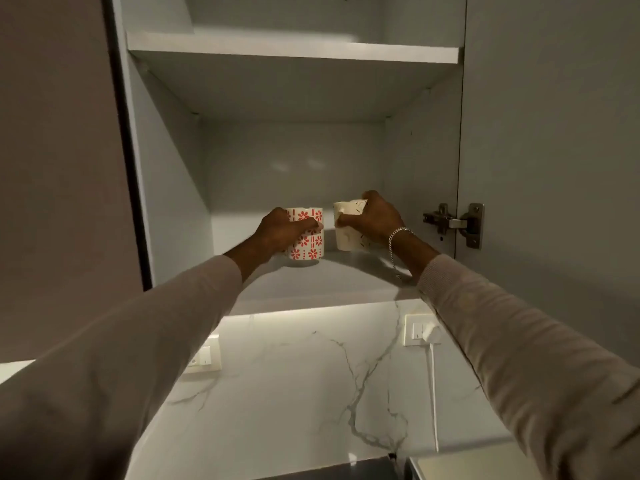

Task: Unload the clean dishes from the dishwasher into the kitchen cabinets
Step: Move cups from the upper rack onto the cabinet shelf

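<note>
Mugs are being set on the bottom cabinet shelf (332, 271): left hand (280, 233) wraps the red-flowered mug (308, 242), seemingly resting there; right hand (375, 216) grips the cream mug (348, 233), tilted, apparently just above it. Next, probably level it, then let go. No readable writing.

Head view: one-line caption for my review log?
Left hand and right hand set red-flowered mug and cream mug on lower cabinet shelf.

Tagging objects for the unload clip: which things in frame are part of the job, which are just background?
Job: red-flowered mug in left hand; cream mug in right hand; bottom cabinet shelf.
Background: wall switch, white cable, door hinge, bracelet.
</note>
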